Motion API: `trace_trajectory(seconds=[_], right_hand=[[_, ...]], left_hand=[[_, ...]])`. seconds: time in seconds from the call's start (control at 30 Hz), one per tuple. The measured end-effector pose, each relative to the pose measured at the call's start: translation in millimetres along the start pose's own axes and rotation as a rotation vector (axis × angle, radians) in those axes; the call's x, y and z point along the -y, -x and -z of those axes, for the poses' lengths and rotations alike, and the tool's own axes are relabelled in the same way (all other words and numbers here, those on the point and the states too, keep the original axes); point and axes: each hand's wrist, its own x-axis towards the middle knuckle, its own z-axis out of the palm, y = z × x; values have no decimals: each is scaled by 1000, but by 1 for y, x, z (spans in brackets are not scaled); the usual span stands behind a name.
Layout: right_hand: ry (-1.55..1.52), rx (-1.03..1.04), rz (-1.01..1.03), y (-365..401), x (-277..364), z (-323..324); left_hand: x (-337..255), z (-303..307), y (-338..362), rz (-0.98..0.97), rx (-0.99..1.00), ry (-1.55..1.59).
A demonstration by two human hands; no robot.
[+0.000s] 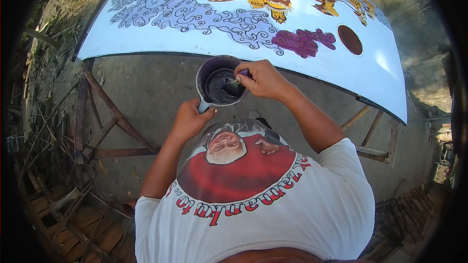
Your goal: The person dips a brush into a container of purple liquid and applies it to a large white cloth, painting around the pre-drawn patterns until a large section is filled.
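Observation:
My left hand (191, 119) is closed around the short pale handle of a round dipper (200, 79), which hangs in front of my shirt, below the panel's near edge. Dark purple-black paint (217, 89) coats its inside and lies in the bottom. My right hand (265, 82) reaches over the dipper's right rim, pinching what looks like a paintbrush (243, 72) with a purple-stained handle. Its lower end dips into the paint, so the tip is hidden.
Just beyond the dipper lies a large white panel (117, 44) painted with lilac swirls, golden figures and a purple patch (302, 42), plus a dark brown oval (350, 40). Wooden trestle legs (117, 112) support it. Sticks and bamboo (44, 141) lie at the left.

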Motion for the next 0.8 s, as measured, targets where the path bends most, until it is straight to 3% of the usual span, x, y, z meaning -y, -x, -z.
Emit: trace_trajectory(seconds=[0.03, 0.1, 0.17, 0.23, 0.3, 0.37, 0.57, 0.67, 0.8], right_hand=[[6, -4, -13, 4, 0, -1], [-594, -176, -426, 15, -8, -1], [-717, -253, -435, 28, -23, 2], [-1084, -498, -474, 39, -30, 8], [-1172, -546, -466, 47, -46, 14], [-1358, -724, -449, 51, -63, 20], [-1341, -886, -474, 42, -132, 49], [-1094, -934, -722, 22, -172, 47], [-1031, -866, -802, -34, -216, 28]], left_hand=[[-6, 4, 0, -7, 14, 3], [-18, 8, -1, 36, 36, 51], [-14, 8, -11, 12, 53, 91], [-17, 9, -17, -10, 59, 127], [-27, 14, -23, -7, 58, 183], [-29, 14, -30, -16, 58, 196], [-24, 17, -36, 11, -7, 243], [-10, 25, -31, 56, -60, 244], [10, 36, -18, 102, -126, 259]])
